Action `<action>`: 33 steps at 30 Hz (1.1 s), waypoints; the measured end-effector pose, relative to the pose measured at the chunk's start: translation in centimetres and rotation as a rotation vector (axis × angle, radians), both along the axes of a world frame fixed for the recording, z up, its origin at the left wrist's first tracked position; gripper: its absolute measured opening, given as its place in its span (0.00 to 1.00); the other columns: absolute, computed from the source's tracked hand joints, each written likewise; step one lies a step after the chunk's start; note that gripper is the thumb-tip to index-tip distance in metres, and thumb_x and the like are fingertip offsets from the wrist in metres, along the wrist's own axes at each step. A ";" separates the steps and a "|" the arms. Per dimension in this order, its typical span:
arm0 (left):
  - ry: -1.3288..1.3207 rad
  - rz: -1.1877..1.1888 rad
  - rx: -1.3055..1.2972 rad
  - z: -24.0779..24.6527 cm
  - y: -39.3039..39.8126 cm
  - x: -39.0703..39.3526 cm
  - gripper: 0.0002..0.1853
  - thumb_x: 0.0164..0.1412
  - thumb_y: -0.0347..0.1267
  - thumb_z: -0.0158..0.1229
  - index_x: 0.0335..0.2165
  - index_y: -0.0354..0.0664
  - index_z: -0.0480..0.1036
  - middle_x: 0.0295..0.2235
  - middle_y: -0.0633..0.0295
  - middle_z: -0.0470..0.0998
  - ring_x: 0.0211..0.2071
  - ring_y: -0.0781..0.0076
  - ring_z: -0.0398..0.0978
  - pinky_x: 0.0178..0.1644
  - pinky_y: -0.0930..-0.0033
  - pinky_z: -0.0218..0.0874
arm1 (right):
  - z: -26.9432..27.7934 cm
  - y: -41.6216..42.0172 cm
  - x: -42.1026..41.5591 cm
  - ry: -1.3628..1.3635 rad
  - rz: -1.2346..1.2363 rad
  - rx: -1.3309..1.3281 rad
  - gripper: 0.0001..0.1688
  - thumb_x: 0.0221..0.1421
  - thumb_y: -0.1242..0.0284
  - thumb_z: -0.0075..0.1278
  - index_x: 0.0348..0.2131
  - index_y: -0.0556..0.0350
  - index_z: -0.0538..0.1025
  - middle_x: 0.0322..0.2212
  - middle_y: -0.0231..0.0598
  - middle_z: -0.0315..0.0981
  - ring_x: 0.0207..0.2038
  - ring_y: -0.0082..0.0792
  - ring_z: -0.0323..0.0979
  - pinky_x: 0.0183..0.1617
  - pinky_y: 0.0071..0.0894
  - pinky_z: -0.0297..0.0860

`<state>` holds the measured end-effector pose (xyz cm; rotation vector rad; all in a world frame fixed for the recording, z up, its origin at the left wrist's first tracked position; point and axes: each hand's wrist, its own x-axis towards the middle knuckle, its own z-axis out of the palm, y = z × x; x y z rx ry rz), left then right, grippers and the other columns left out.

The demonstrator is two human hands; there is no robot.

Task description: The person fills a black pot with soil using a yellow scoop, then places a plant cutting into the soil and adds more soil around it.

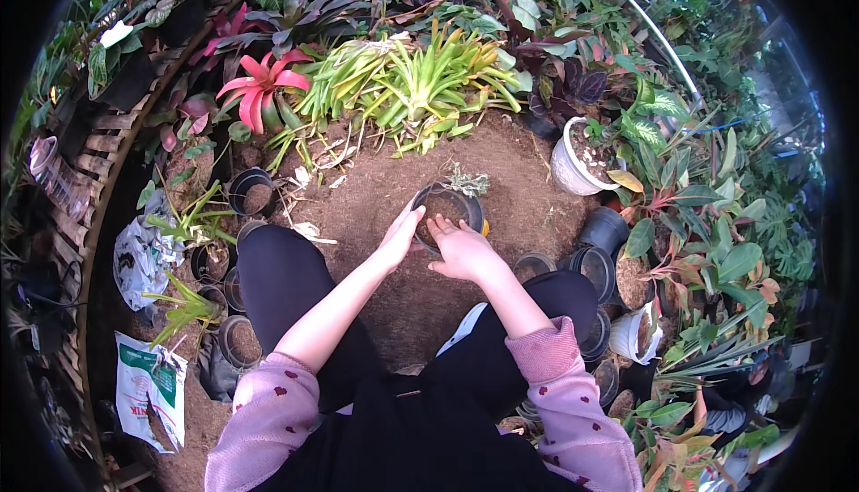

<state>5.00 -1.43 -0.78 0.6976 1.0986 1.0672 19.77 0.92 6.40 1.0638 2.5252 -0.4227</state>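
Note:
A round black plastic plant pot (478, 209) stands on the bare soil in front of me, with brown soil (448, 205) inside. At its far rim a small grey-green plant (468, 181) leans outward. My left hand (400, 234) holds the pot's left side, fingers along the outer wall and thumb at the rim. Inside the pot, the spread fingers of my right hand (463, 247) rest on the soil, and the palm is over the near rim. A small yellow-orange thing (485, 227) shows by the pot's right side, mostly hidden.
Uprooted-looking green bromeliads (416, 83) lie heaped beyond the pot, beside a red bromeliad (258, 86). White pots (580, 160) and stacked black pots (594, 270) stand to the right. Potted plants and a torn printed bag (151, 391) are at the left, near a slatted border (100, 150).

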 end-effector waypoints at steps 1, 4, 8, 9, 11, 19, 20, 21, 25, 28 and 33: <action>-0.016 0.011 -0.010 0.1 0.0 -0.1 0.32 0.60 0.53 0.44 0.54 0.43 0.55 0.52 0.55 0.62 0.50 0.64 0.67 0.50 0.54 0.63 | 0.0 -0.3 -0.2 0.035 0.008 0.019 0.45 0.50 0.62 0.50 0.59 0.66 0.50 0.60 0.57 0.44 0.61 0.44 0.51 0.64 0.40 0.49; -0.052 0.052 -0.025 0.1 -0.1 0.4 0.34 0.60 0.53 0.44 0.56 0.44 0.53 0.51 0.56 0.63 0.50 0.65 0.66 0.50 0.57 0.62 | -0.6 -0.7 -0.3 0.129 0.015 0.028 0.44 0.50 0.65 0.50 0.59 0.67 0.50 0.59 0.59 0.46 0.60 0.46 0.53 0.63 0.43 0.52; -0.127 -0.069 0.041 -1.3 0.0 0.5 0.36 0.61 0.48 0.44 0.63 0.55 0.42 0.53 0.55 0.61 0.53 0.63 0.61 0.48 0.56 0.61 | -1.5 -0.1 -0.4 0.150 -0.006 -0.131 0.39 0.50 0.73 0.42 0.59 0.70 0.49 0.58 0.62 0.46 0.60 0.48 0.53 0.62 0.40 0.55; -0.100 -0.063 0.053 -1.5 -0.1 0.5 0.36 0.61 0.48 0.44 0.63 0.54 0.42 0.54 0.54 0.60 0.54 0.62 0.60 0.49 0.56 0.61 | -1.3 0.1 -0.4 0.133 -0.020 -0.180 0.38 0.50 0.75 0.39 0.59 0.70 0.49 0.59 0.63 0.45 0.61 0.48 0.51 0.62 0.39 0.55; -0.045 -0.055 0.077 -2.0 0.0 0.5 0.36 0.61 0.47 0.44 0.63 0.53 0.42 0.55 0.53 0.58 0.54 0.60 0.60 0.50 0.56 0.61 | -1.6 0.5 -0.1 0.141 -0.009 -0.195 0.38 0.49 0.77 0.36 0.59 0.70 0.49 0.58 0.62 0.46 0.61 0.47 0.52 0.62 0.36 0.55; 0.051 0.006 0.120 -3.2 1.4 0.2 0.38 0.61 0.51 0.42 0.63 0.51 0.39 0.59 0.47 0.52 0.61 0.54 0.49 0.54 0.52 0.57 | -0.8 -0.6 0.2 0.102 -0.031 0.006 0.34 0.48 0.77 0.39 0.56 0.67 0.56 0.56 0.56 0.54 0.57 0.43 0.59 0.61 0.42 0.56; 0.045 0.011 0.101 -2.9 1.5 0.4 0.39 0.61 0.51 0.42 0.63 0.50 0.39 0.59 0.47 0.52 0.61 0.54 0.48 0.55 0.52 0.56 | -0.9 -0.4 0.6 0.073 -0.016 0.008 0.32 0.49 0.77 0.39 0.56 0.67 0.58 0.55 0.55 0.56 0.56 0.42 0.61 0.60 0.43 0.57; 0.064 -0.006 0.149 -3.5 1.7 0.4 0.40 0.60 0.52 0.42 0.63 0.49 0.38 0.59 0.47 0.52 0.61 0.54 0.48 0.55 0.51 0.56 | -0.9 -0.3 0.7 0.045 0.012 0.011 0.31 0.49 0.77 0.39 0.55 0.66 0.60 0.54 0.55 0.59 0.55 0.42 0.62 0.60 0.44 0.58; -0.065 -0.085 0.093 -3.7 1.6 1.1 0.43 0.59 0.55 0.41 0.63 0.46 0.36 0.59 0.48 0.52 0.61 0.53 0.50 0.56 0.49 0.53 | -1.0 0.3 0.8 -0.008 -0.019 -0.099 0.28 0.50 0.75 0.42 0.52 0.66 0.64 0.50 0.53 0.65 0.51 0.43 0.67 0.57 0.42 0.61; -0.078 -0.102 -0.044 -3.3 1.5 0.8 0.42 0.59 0.56 0.41 0.62 0.45 0.39 0.58 0.49 0.55 0.58 0.55 0.56 0.56 0.50 0.54 | 0.7 1.0 0.3 -0.009 -0.079 -0.265 0.34 0.49 0.65 0.50 0.53 0.65 0.63 0.50 0.54 0.64 0.51 0.44 0.67 0.57 0.41 0.61; -0.214 -0.145 -0.074 -3.4 1.5 0.6 0.38 0.59 0.57 0.40 0.59 0.45 0.49 0.55 0.52 0.61 0.52 0.60 0.65 0.53 0.55 0.59 | -0.1 0.6 1.5 0.349 0.080 0.082 0.50 0.40 0.52 0.58 0.54 0.67 0.61 0.54 0.55 0.59 0.54 0.45 0.63 0.63 0.45 0.51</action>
